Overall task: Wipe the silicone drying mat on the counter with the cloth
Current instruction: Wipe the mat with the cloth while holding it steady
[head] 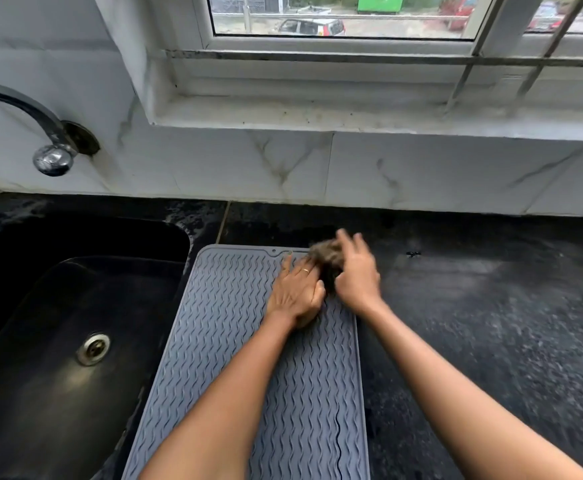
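A grey silicone drying mat (234,341) with wavy ridges lies on the black counter, right of the sink. My left hand (295,294) rests flat on the mat's far right part, fingers spread, a ring on one finger. My right hand (356,271) is blurred at the mat's far right corner, gripping a bunched brownish cloth (326,254). The cloth sits between the two hands, and my right hand hides part of it. Both forearms cross the near half of the mat.
A black sink (58,306) with a metal drain lies to the left. A chrome tap (52,157) juts from the marbled wall above it. Speckled black counter (491,306) stretches right of the mat. A window sill runs along the back.
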